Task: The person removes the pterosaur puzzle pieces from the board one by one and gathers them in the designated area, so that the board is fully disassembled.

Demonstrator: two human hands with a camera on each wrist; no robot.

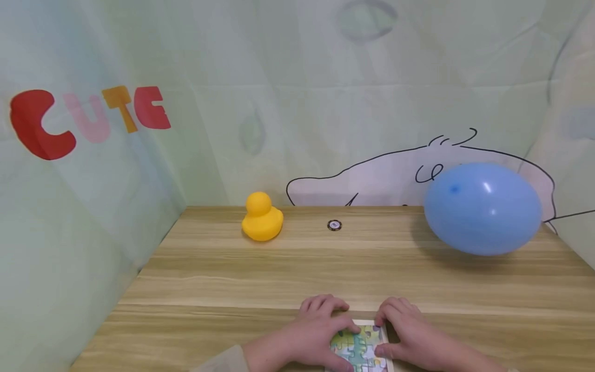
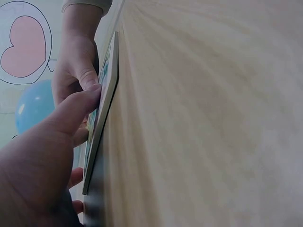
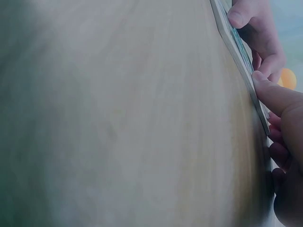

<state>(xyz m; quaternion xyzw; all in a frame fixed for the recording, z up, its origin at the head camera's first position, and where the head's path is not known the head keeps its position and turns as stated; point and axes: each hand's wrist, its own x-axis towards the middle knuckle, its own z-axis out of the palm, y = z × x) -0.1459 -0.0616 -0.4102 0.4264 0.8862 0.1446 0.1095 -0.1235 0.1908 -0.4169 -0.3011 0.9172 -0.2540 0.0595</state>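
A small jigsaw puzzle in a pale frame lies at the near edge of the table in the head view, with green, teal and white pieces fitted together. My left hand lies over its left side. The index finger and thumb touch the pieces, while the other fingers spread beyond the frame. At the right side, my right hand grips the frame, its thumb on top and its fingers bent at the far right corner. Both wrist views show the puzzle's thin edge side-on, with the thumbs resting on its face.
A yellow rubber duck stands at the back left of the wooden table. To its right lies a small round chip. A large blue balloon sits at the back right. Printed cloth hangs behind and beside the table.
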